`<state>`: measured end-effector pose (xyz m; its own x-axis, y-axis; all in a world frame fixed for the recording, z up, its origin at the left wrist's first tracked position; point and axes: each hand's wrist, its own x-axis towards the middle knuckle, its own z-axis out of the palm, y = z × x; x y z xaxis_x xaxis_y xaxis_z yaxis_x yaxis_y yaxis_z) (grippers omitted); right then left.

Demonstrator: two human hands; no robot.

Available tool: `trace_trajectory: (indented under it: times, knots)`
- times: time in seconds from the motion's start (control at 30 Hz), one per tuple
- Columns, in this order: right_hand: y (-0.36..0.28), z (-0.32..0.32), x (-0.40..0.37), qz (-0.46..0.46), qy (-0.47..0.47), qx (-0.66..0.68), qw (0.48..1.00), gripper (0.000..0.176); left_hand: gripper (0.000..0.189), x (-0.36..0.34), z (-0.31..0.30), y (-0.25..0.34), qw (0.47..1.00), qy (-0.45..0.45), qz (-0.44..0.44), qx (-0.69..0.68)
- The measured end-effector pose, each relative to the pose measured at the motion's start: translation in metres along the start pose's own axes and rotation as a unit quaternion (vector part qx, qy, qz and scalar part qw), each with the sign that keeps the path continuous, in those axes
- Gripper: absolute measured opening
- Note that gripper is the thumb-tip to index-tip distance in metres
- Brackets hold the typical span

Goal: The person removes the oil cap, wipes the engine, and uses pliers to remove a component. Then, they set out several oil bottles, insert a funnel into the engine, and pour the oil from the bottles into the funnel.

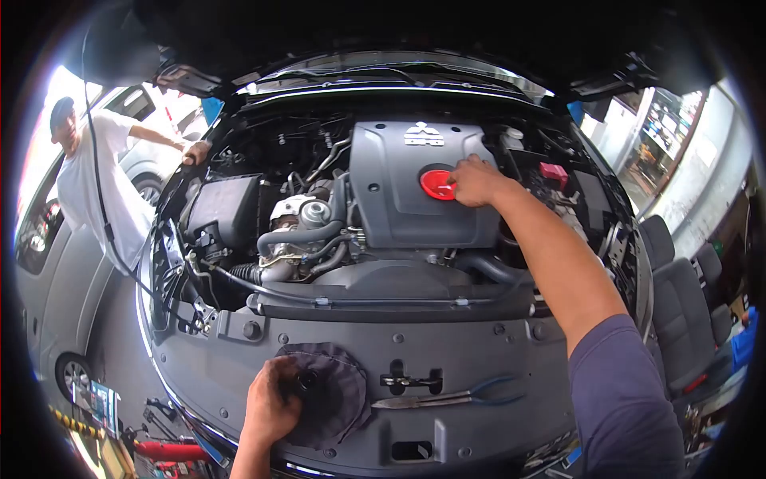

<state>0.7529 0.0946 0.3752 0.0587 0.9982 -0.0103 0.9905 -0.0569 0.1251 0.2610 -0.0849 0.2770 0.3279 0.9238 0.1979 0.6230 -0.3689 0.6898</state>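
A red funnel (pixel 437 184) sits in the opening of the grey engine cover (pixel 391 176). My right hand (pixel 476 182) grips the funnel's right rim, fingers closed on it. Low in the view, a dark cloth (pixel 339 407) lies bunched on the black front panel. Over its left part is my left hand (pixel 274 397), with fingers curled around a small round black cap (pixel 306 381). Just right of the cloth lie long-nose pliers (pixel 455 397) with blue handles, apart from both hands.
A person (pixel 96 160) in a white shirt stands at the left fender, one hand on the car's edge. The raised hood (pixel 383 32) hangs overhead. A red battery terminal cover (pixel 553 172) is at the right. Grey seats (pixel 678 295) stand beside the car.
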Motion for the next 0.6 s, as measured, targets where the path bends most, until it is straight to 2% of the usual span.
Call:
trace_trajectory:
  times: [0.07,0.13,0.23,0.27,0.3,0.37,0.43,0.5,0.53,0.57,0.6]
  knots:
    - [0.015,-0.009,-0.037,-0.030,0.076,0.017,0.997,0.044,0.063,-0.003,-0.001,-0.003,1.000,-0.001,-0.016,-0.010]
    - [0.039,-0.009,-0.091,-0.059,0.181,0.039,0.981,0.044,0.067,-0.007,-0.001,-0.022,0.999,0.029,0.017,-0.027]
    - [0.074,-0.003,-0.220,-0.065,0.357,0.076,0.929,0.046,0.072,-0.009,0.010,-0.059,0.989,0.082,0.068,-0.101]
    - [0.086,0.004,-0.269,-0.049,0.417,0.067,0.905,0.046,0.076,-0.008,0.002,-0.082,0.994,0.063,0.063,-0.069]
    - [0.100,0.019,-0.320,0.036,0.416,0.080,0.905,0.044,0.080,-0.006,-0.002,-0.097,0.996,0.050,0.058,-0.034]
    - [0.129,0.061,-0.423,0.181,0.414,0.115,0.884,0.040,0.070,-0.011,-0.006,-0.089,0.998,-0.009,0.057,-0.004]
    - [0.155,0.134,-0.526,0.296,0.386,0.101,0.868,0.041,0.070,-0.014,-0.008,-0.071,0.997,-0.043,0.058,0.022]
    - [0.155,0.200,-0.627,0.403,0.303,0.090,0.859,0.039,0.078,-0.020,0.005,-0.047,0.996,-0.056,0.063,0.031]
    - [0.154,0.242,-0.679,0.421,0.279,0.084,0.859,0.038,0.081,-0.022,0.008,-0.049,0.999,-0.028,0.027,0.020]
    - [0.145,0.270,-0.724,0.490,0.213,0.151,0.832,0.037,0.078,-0.025,0.016,-0.027,0.996,0.018,-0.004,0.082]
    - [0.134,0.296,-0.763,0.511,0.167,0.144,0.831,0.035,0.074,-0.022,0.015,-0.013,0.987,0.009,-0.035,0.155]
